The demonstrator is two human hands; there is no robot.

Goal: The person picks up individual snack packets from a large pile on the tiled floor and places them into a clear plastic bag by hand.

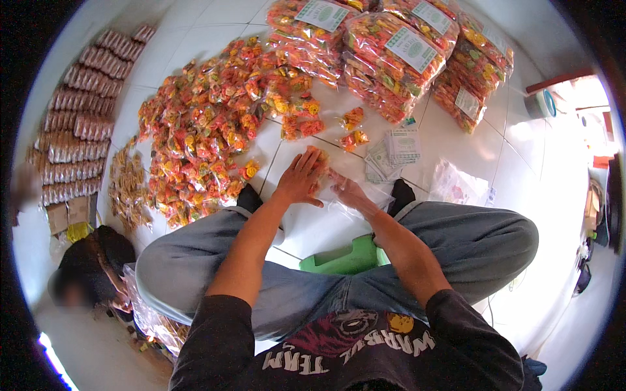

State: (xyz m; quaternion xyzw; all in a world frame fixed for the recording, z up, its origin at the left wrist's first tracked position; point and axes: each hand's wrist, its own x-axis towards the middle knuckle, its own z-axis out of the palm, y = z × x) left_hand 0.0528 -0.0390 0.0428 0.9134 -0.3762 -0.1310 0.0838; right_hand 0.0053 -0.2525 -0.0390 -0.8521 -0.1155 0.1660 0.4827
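Observation:
My left hand point(299, 182) lies flat, fingers spread, on a small clear packet of orange-red snacks point(319, 163). Close by on the right, my right hand point(349, 191) has bent fingers at the edge of a clear plastic bag point(364, 210), which spreads beneath it over the tiles; its exact grip is blurred. Two snack packets point(353, 141) rest beyond my hands. Printed paper labels point(403, 146) lie stacked and fanned to the right. A large heap of small snack packets point(205, 122) covers the floor at the left.
Large filled bags point(391, 63) stand stacked at the far side. A green plastic object point(342, 259) sits between my legs. Brown bundles point(127, 185) lie left of the heap, with rows of packs point(78, 137) along the wall. Another person point(98, 264) is at the lower left.

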